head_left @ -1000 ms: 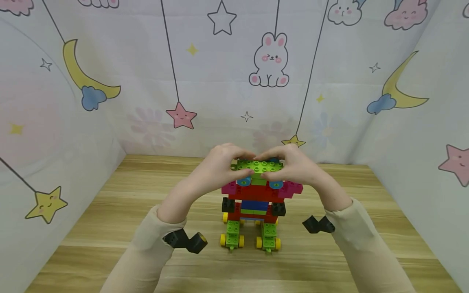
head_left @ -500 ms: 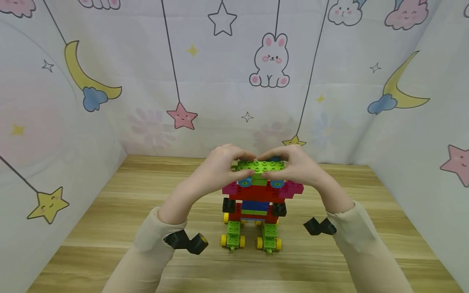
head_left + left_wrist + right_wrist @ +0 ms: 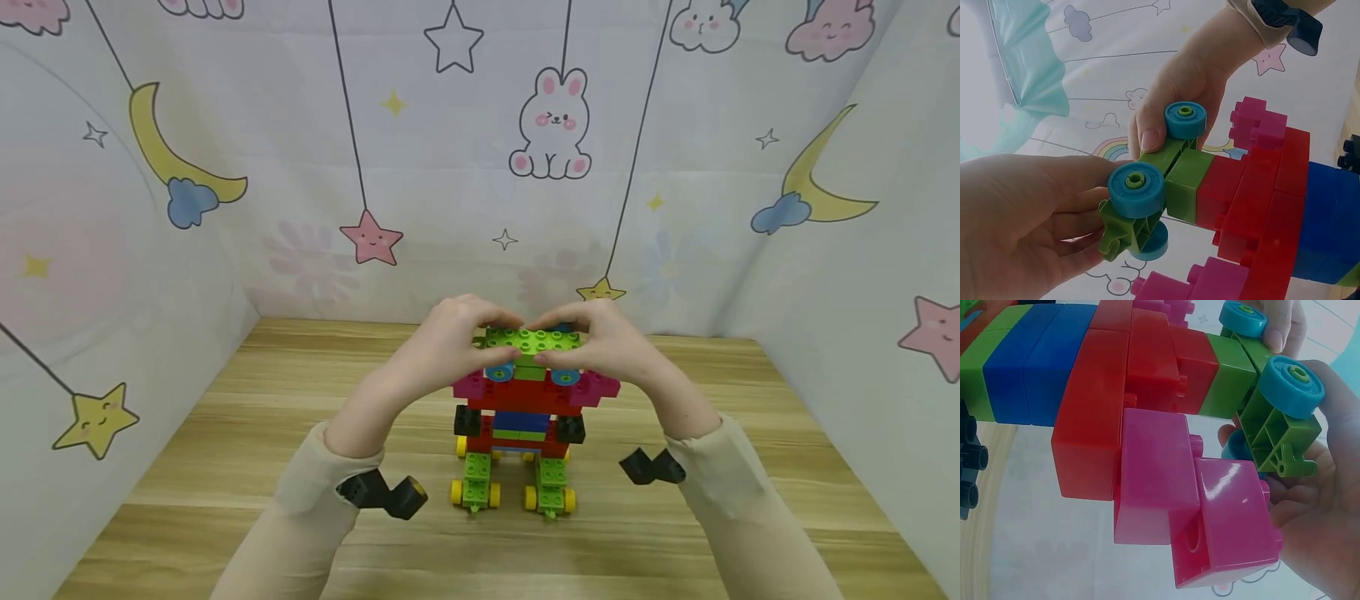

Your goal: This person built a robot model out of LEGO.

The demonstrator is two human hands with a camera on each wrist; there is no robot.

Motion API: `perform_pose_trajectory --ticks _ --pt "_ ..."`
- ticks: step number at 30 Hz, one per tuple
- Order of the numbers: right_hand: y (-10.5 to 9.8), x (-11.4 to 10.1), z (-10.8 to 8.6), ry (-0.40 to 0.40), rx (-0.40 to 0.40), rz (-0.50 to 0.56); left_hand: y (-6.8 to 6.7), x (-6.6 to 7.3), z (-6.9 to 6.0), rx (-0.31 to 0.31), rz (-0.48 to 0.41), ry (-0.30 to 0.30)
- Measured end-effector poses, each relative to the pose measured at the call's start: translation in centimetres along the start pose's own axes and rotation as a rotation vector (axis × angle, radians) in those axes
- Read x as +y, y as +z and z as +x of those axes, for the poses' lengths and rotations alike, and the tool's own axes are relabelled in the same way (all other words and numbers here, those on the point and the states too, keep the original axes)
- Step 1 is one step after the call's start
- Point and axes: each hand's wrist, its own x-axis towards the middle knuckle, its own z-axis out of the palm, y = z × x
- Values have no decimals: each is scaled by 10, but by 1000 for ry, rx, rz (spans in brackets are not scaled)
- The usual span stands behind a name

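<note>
A figure of toy building blocks stands upright on the wooden table, in the middle of the head view. Topping it is a green wheeled block with blue wheels. My left hand holds one end of this block, thumb in front and fingers behind. The right hand grips the other end likewise; its thumb shows in the left wrist view. Below the block come a green brick, red bricks and stepped magenta bricks. The hands partly cover the wheels.
Lower on the figure are blue bricks, black bricks and two green feet with yellow wheels. Around it lies the wooden table. Patterned cloth hangs behind and at both sides. Each wrist bears a black camera.
</note>
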Motion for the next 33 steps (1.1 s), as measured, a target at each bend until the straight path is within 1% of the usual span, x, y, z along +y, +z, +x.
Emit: perform_pose_trajectory --ticks 7,18,25,33 --pt "1 -1 0 26 -3 -5 1 -1 2 -16 -36 -48" --pt "4 0 -2 43 0 22 1 -3 4 -36 -56 -62" --pt "5 2 -1 53 1 33 1 -3 4 -23 -54 -69" --pt "7 4 -3 82 -2 91 2 -3 4 -23 -62 -76"
